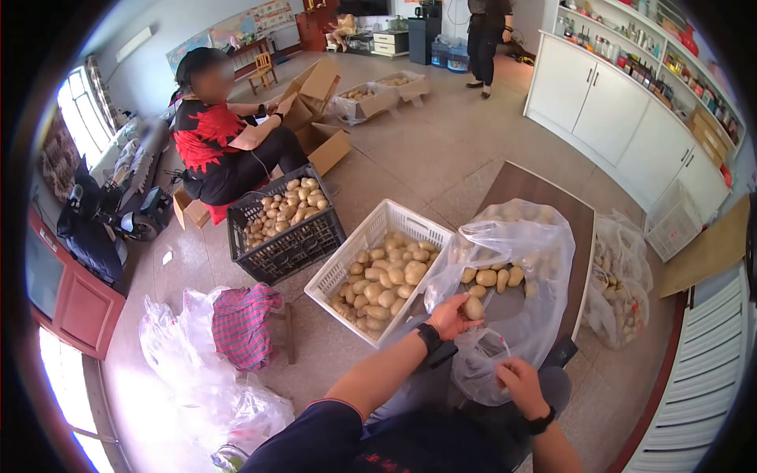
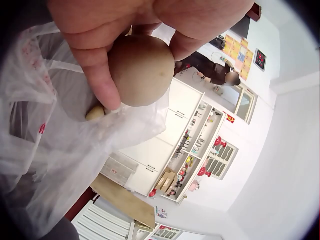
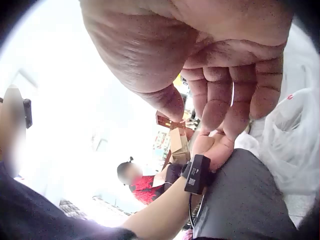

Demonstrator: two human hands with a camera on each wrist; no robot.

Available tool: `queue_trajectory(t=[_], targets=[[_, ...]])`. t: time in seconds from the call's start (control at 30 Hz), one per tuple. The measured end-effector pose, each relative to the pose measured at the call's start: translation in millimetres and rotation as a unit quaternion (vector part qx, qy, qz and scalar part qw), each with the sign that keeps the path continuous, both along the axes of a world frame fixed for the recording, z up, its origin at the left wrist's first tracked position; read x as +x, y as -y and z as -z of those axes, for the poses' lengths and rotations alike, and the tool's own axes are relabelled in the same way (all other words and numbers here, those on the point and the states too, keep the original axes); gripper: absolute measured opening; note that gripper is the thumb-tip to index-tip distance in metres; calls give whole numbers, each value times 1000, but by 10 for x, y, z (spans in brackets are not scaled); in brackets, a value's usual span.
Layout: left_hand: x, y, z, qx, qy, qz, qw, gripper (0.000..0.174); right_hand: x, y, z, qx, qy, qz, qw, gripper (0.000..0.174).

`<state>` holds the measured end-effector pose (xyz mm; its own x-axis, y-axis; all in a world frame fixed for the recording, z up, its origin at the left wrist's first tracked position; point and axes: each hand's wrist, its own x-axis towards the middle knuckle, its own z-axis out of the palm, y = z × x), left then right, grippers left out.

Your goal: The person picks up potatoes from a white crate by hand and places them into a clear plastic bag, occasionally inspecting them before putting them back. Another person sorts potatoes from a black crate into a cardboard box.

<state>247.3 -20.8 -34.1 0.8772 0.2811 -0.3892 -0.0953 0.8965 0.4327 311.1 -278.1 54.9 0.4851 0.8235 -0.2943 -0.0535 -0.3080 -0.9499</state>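
The left hand (image 1: 451, 317) grips a single potato (image 1: 472, 308) above the near part of a clear plastic bag (image 1: 512, 244); in the left wrist view the thumb and fingers close round the potato (image 2: 141, 70). Several potatoes (image 1: 493, 277) lie in the bag's opening on a dark low table (image 1: 579, 229). At the bag's near edge is the right hand (image 1: 522, 386), its fingers loosely bent. In the right wrist view that hand (image 3: 215, 55) holds nothing, and the bag (image 3: 295, 135) is beside it.
Left of the bag stands a white crate (image 1: 323, 288) of potatoes, then a black crate (image 1: 288, 260) with more. A seated person (image 1: 213, 134) handles cardboard boxes (image 1: 315, 87). Filled bags (image 1: 619, 292) lie right of the table; plastic bags (image 1: 189, 370) and a stool with checked cloth (image 1: 244, 327) are left.
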Motion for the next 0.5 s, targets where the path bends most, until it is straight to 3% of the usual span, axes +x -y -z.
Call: queue_trajectory(t=[0.17, 0.27, 0.5], targets=[[-78, -72, 60, -39, 22, -26, 999, 39, 85, -432, 466, 2, -19, 55, 998, 18], [-154, -189, -35, -93, 0, -112, 989, 42, 130, -453, 785, -35, -34, 59, 997, 17], [-401, -733, 457, -120, -1, -248, 961, 41, 105, -273, 1090, -97, -85, 82, 988, 17]])
